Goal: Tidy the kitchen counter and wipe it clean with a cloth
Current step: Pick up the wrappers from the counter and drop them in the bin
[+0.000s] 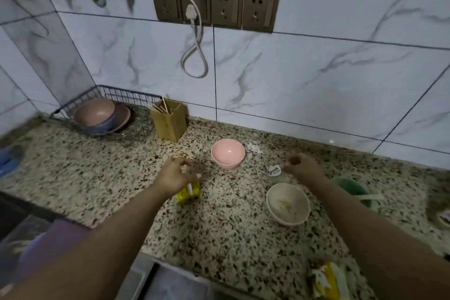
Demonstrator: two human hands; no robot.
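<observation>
- Tidying barely begun: left hand (176, 175) fingers grip yellow packet (188, 193) mid-counter (97, 173).
- Right hand (300, 165) fingers pinch clear wrapper (274, 171).
- Pink bowl (228, 153), beige bowl (288, 203) uncleared; no cloth visible, so wiping likely not started.

Both bare forearms reach forward from the near edge of the counter toward its middle. The left hand (175, 174) is back-up, wrist slightly bent, its fingers (192, 175) curled down round a small yellow packet (188, 192) beneath the palm. The right hand (300, 165) lies further toward the right edge, loosely fisted, its fingers pinching a small clear wrapper (275, 173) at the thumb side.
</observation>
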